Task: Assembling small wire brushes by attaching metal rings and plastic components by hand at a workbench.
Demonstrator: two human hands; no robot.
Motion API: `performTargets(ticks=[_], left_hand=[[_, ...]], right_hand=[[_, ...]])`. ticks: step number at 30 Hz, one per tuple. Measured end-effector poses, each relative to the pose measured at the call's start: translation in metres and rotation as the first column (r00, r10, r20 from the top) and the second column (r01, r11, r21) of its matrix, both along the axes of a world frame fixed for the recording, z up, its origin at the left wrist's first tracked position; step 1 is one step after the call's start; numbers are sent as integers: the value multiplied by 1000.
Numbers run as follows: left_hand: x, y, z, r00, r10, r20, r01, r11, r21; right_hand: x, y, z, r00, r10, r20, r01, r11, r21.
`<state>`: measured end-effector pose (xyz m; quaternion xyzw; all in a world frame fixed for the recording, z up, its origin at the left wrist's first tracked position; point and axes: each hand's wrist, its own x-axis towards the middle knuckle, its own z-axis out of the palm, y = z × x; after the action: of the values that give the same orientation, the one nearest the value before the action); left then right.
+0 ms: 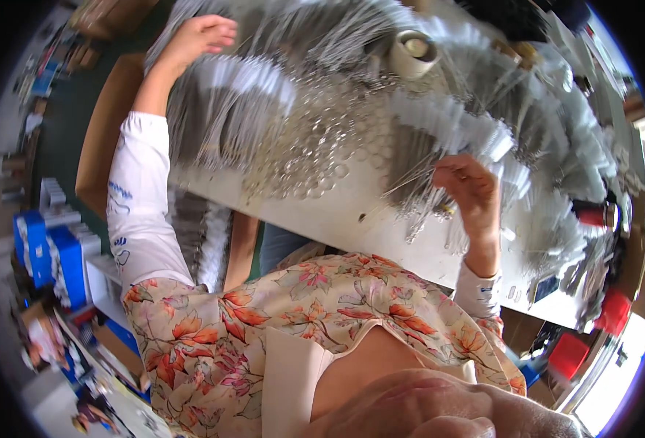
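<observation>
My left hand point(204, 36) is raised over the far left of the table, fingers loosely bent and slightly apart, with nothing visible in them. Below it lies a bundle of thin wire pieces with white, brush-like ends point(227, 98). On the right, my right hand point(472, 186) is closed, its fingertips curled at the ends of some thin wires point(411, 179); its grip is partly hidden and blurred. Between the hands spreads a pile of shiny rings point(315, 157). Beyond the pile stands a cream, cup-shaped container point(413, 55) with a round, pale thing inside.
More white-ended wire bundles point(542, 146) cover the right side of the pale table point(300, 215). A cardboard box point(111, 131) stands against the left side. Blue boxes point(48, 248) are farther left, and a red container point(567, 355) is at the lower right.
</observation>
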<state>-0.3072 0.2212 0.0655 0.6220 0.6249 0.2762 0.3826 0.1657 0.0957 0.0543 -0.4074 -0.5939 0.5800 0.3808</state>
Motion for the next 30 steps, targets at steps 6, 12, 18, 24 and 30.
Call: performTargets(ticks=[6, 12, 18, 24, 30], left_hand=[[-98, 131, -94, 856, 449, -256, -510, 816, -273], [-95, 137, -119, 829, 546, -121, -555, 776, -301], [-90, 124, -58, 811, 584, -16, -581, 803, -132], [57, 119, 36, 935, 343, -91, -295, 894, 338], [142, 105, -31, 750, -154, -644, 256, 964, 68]], right_hand=[[67, 65, 31, 915, -272, 297, 201, 948, 249], [95, 168, 21, 743, -316, 590, 64, 911, 407], [70, 281, -30, 569, -360, 739, -87, 868, 490], [52, 308, -61, 448, -289, 846, 25, 950, 311], [55, 294, -9, 894, -379, -239, 374, 925, -69]])
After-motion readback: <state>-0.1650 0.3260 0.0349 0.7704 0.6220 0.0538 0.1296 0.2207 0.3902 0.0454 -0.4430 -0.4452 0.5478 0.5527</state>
